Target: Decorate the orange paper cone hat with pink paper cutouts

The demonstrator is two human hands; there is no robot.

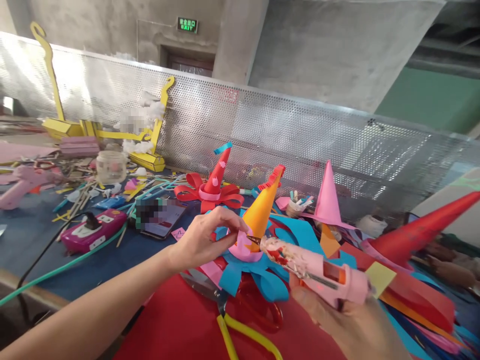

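A pink hot glue gun (pixel 315 270) is gripped in my right hand (pixel 348 325), its metal nozzle pointing left. The nozzle tip is close to the pink paper piece (pixel 243 239) that my left hand (pixel 212 232) pinches at the base of an orange paper cone (pixel 260 210). This cone has a pink band (pixel 245 255), a red fringe at its tip and blue looped paper strips (pixel 268 280) around its foot. Below lie scissors with yellow handles (pixel 249 332), on red sheet material (pixel 168 325).
Behind stands a red cone hat (pixel 215 175) with red loops; to the right are a pink cone (pixel 327 200) and a larger red cone (pixel 416 237). A purple power strip (pixel 93 231), a phone (pixel 165 218) and another pink glue gun (pixel 22 185) lie left. Perforated metal panels (pixel 300 135) stand behind.
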